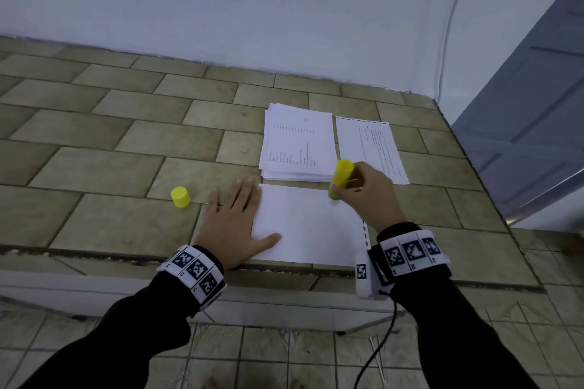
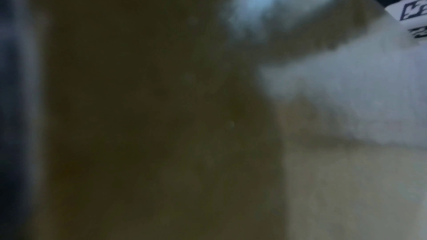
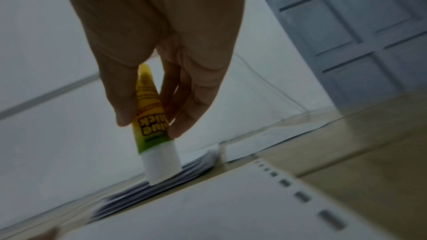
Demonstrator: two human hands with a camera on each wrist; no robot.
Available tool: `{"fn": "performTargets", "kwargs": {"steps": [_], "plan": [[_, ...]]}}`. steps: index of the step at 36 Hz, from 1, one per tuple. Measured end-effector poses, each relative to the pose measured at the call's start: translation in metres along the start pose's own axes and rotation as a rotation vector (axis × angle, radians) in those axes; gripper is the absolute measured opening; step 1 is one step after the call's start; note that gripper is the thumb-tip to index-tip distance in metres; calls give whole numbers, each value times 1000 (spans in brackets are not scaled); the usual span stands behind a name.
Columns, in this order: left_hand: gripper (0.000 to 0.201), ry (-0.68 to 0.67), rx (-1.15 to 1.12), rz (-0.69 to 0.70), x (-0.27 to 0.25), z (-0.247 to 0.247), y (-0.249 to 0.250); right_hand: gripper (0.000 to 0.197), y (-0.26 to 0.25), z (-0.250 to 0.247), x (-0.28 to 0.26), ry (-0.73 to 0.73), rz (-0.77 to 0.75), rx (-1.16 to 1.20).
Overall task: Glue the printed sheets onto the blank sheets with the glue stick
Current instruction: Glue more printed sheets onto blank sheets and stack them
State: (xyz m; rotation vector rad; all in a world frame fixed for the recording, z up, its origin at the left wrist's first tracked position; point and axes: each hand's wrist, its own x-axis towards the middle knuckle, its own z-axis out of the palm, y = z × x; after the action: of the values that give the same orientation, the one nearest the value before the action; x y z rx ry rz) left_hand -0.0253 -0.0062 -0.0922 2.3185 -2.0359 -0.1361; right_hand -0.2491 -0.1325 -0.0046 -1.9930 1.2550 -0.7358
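Head view first, nearest the body: the left hand [image 1: 234, 224] lies flat with fingers spread on the near-left edge of the blank sheet [image 1: 303, 224], pinning it to the tiled tabletop [image 1: 110, 167]. At the sheet's far right corner the right hand [image 1: 363, 189] pinches the glue stick [image 1: 340, 177], fingers and thumb round its yellow barrel. In the right wrist view the white glue [image 3: 161, 163] stands well out of the tube, its tip low over the paper near the far edge; actual contact cannot be made out. Left of the left hand, the yellow cap [image 1: 180, 197] stands alone on the tiles. Beyond the blank sheet sits the printed stack [image 1: 297, 142], and just right of it a single printed sheet [image 1: 369, 148] with a perforated edge.

Paper this thin is probably light, limp and quick to wrinkle or slide under a sticky drag, so the flat palm hold looks right. Gripping the barrel low, close to the exposed glue, should steady the soft column, which could smear or snap under hard pressure.
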Motion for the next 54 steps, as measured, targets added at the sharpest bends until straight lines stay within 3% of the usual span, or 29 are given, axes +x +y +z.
{"fn": "performTargets", "kwargs": {"steps": [7, 20, 30, 35, 43, 54], "plan": [[114, 16, -32, 9, 0, 0, 1, 15, -30, 51, -14, -228, -179, 97], [116, 27, -45, 27, 1, 2, -3, 15, -47, 88, -11, -332, -293, -88], [116, 27, -40, 6, -1, 0, 0, 13, -24, 57, -16, -265, -209, -40], [115, 3, -23, -6, -1, -3, 1, 13, 4, 27, -24, -162, -153, -40], [96, 40, -31, 8, -2, -1, 0, 14, 37, -13, -35, -28, -84, -85], [97, 36, -87, -15, -2, 1, 1, 10, 42, -20, -31, 11, -89, -149]]}}
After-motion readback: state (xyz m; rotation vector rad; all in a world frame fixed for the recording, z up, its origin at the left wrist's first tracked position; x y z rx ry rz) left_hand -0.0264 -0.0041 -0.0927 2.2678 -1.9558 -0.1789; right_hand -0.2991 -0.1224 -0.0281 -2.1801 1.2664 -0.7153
